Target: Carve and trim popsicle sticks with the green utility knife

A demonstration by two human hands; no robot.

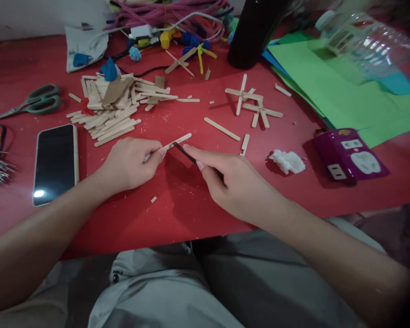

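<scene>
My left hand [136,160] is closed, pinching one end of a wooden craft stick [183,138] just above the red table. In my right hand [230,180] is a slim dark craft knife [186,153], its tip touching the stick near the left fingertips. The index finger lies along the knife's back; much of its handle is hidden in the palm. Beyond my left hand is a heap of craft sticks [112,120]. One loose stick [222,129] and a notched stick piece [245,144] lie past my right hand.
A phone [55,164] and scissors [43,101] lie left. Crossed sticks [242,94] are behind. Crumpled white tissue [287,161], a purple power socket box [351,155], green paper [348,86], a plastic bottle [372,43] and a black cylinder [254,34] stand or lie right.
</scene>
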